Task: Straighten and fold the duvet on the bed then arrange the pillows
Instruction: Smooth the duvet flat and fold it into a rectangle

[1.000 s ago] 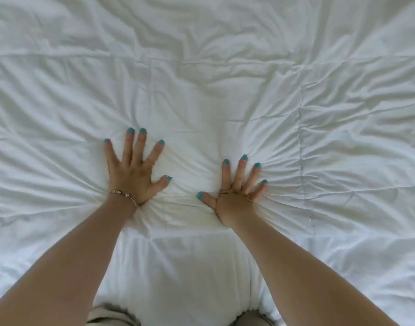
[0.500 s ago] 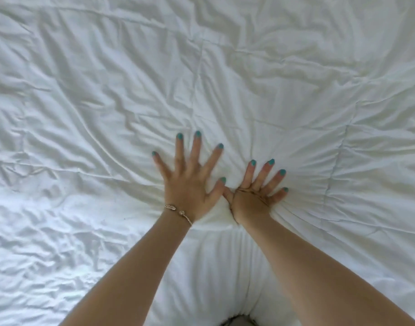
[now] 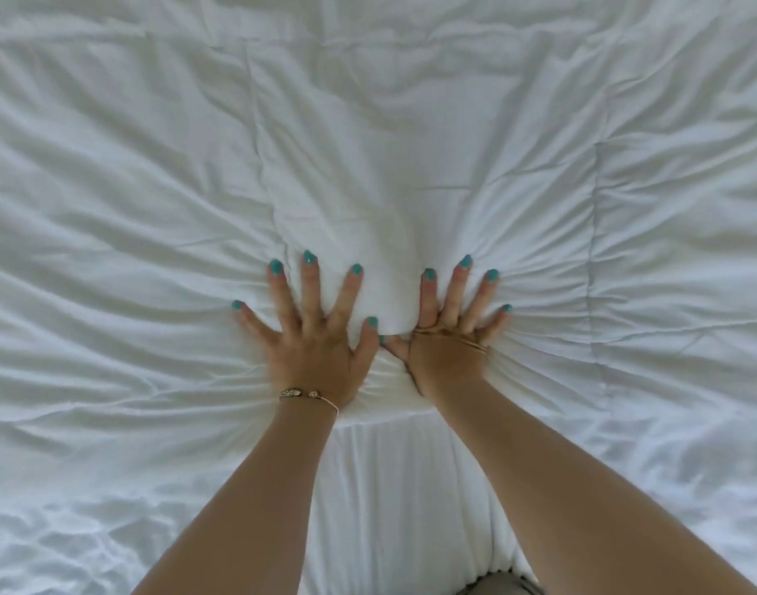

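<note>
Head view: the left hand [image 3: 312, 341] and right hand [image 3: 447, 337] lie flat on the white duvet [image 3: 411, 143], fingers spread and straight, thumbs nearly touching, gripping nothing. The duvet fills the view around both hands. A puffed ridge stands between them; creases fan outward from each palm. To smooth well, sweep the palms apart — light, even pressure. The fabric looks soft, quilted, finely wrinkled — stitched seams cross it.

duvet [image 3: 411, 143] edges beyond frame
</note>
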